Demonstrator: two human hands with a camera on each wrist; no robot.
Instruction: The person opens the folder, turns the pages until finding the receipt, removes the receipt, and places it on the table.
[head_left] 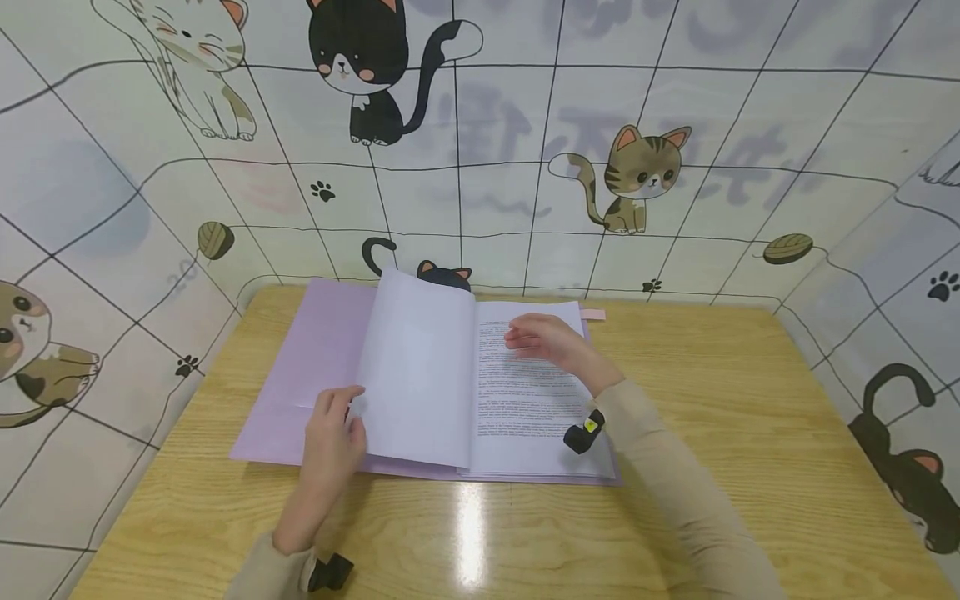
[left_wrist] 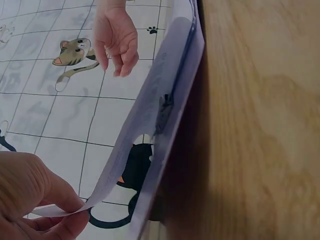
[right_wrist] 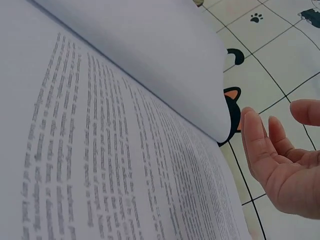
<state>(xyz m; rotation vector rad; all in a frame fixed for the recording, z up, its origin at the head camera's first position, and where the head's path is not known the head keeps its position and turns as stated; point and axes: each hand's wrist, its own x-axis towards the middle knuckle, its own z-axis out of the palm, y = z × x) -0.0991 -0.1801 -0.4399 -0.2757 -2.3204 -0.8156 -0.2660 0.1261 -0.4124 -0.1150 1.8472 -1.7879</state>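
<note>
A lilac folder (head_left: 277,400) lies spread out on the table with white sheets in it. My left hand (head_left: 332,437) pinches the outer edge of a turned-over sheet (head_left: 420,375), whose visible side is blank in the head view. That sheet stands raised off the left cover, and the left wrist view shows thumb and fingers (left_wrist: 62,227) on its edge. Above the right-hand printed page (head_left: 517,400) hovers my right hand (head_left: 555,342), fingers relaxed and holding nothing. A dark fastener (left_wrist: 164,112) shows between sheet and cover in the left wrist view.
A pale pink tab (head_left: 593,314) sticks out at the folder's upper right. The wooden table (head_left: 712,417) runs up to a wall (head_left: 510,200) covered in cat drawings. Each wrist carries a small black device (head_left: 583,433).
</note>
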